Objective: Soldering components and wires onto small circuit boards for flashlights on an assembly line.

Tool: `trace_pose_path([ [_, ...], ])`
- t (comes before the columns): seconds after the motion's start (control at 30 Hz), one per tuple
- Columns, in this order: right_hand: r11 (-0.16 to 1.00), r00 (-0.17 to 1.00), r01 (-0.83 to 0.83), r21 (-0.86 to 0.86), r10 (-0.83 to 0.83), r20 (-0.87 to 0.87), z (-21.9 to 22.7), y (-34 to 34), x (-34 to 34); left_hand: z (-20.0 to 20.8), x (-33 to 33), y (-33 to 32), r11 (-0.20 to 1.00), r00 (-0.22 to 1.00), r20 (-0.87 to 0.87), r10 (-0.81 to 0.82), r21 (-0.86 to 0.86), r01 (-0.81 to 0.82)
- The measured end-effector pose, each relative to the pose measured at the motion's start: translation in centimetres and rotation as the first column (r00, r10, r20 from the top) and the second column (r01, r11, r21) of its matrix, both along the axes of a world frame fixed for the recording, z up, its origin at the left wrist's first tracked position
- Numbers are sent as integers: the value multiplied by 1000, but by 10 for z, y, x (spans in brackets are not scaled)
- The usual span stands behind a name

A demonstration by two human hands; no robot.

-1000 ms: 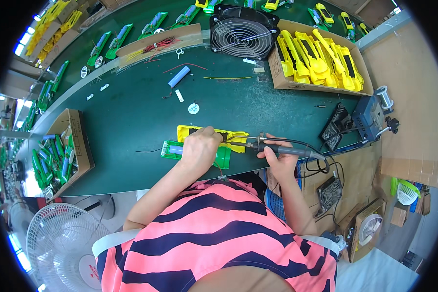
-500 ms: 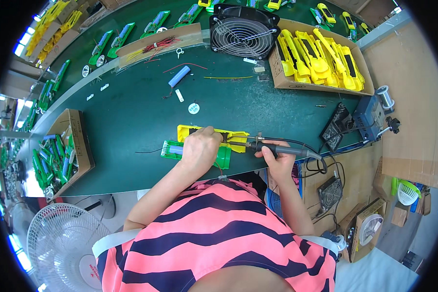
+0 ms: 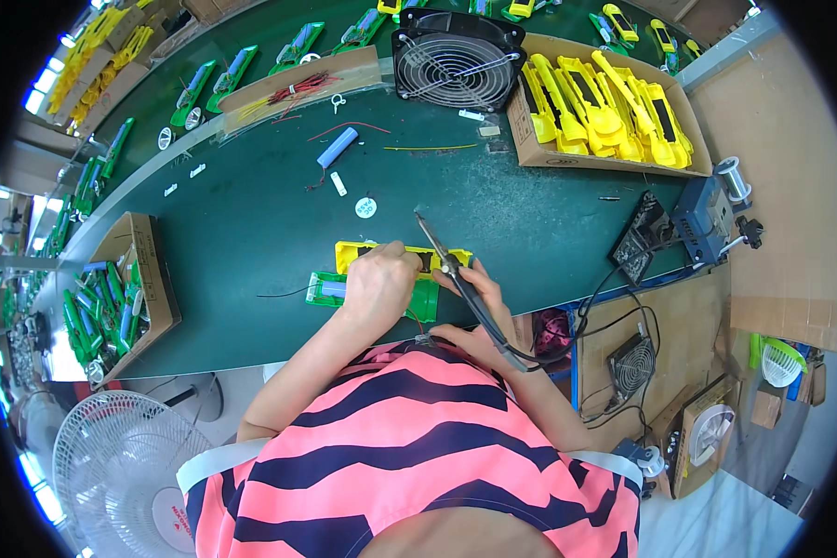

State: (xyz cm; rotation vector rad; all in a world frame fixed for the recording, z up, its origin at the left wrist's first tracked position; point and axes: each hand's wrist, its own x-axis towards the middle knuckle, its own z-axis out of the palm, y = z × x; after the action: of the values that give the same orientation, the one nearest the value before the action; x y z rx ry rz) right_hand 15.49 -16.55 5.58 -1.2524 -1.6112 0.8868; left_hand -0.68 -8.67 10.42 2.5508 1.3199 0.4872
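Note:
My left hand [image 3: 381, 281] is closed, its curled fingers over a yellow plastic housing [image 3: 349, 253] with dark inserts. What its fingertips pinch is hidden. Under the same hand lies a green plastic housing [image 3: 425, 299] with a blue cylindrical battery cell [image 3: 333, 289] in it; a thin dark wire sticks out to the left and a red one hangs at the table edge. My right hand [image 3: 484, 302] grips a soldering iron [image 3: 470, 293], its tip raised and pointing up-left, apart from the yellow housing.
At the back stand a black fan [image 3: 458, 60] and a carton [image 3: 614, 160] of yellow housings. A carton [image 3: 163, 270] of green housings sits left. The soldering station [image 3: 705, 219] with its solder spool [image 3: 733, 177] is right. A loose blue cell [image 3: 338, 147] lies beyond my hands.
The soldering iron has lifted off the work and swung from pointing left to pointing up-left. My right hand has moved left, closer to my body. My left hand stays nearly in place.

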Motion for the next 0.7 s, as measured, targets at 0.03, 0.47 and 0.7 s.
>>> trace_pose_path([
  [0.03,1000,1000,12,-21,-12,-21,-2,2,-2,1,0,0,1000,1000,-1,6,1,-6],
  [0.47,999,993,16,-49,-22,-113,2,3,-6,3,2,-1,1000,1000,-31,-3,-20,2],
  [0.7,999,995,9,-49,-14,-98,3,4,-6,5,3,-5,1000,996,-84,2,-12,-3],
])
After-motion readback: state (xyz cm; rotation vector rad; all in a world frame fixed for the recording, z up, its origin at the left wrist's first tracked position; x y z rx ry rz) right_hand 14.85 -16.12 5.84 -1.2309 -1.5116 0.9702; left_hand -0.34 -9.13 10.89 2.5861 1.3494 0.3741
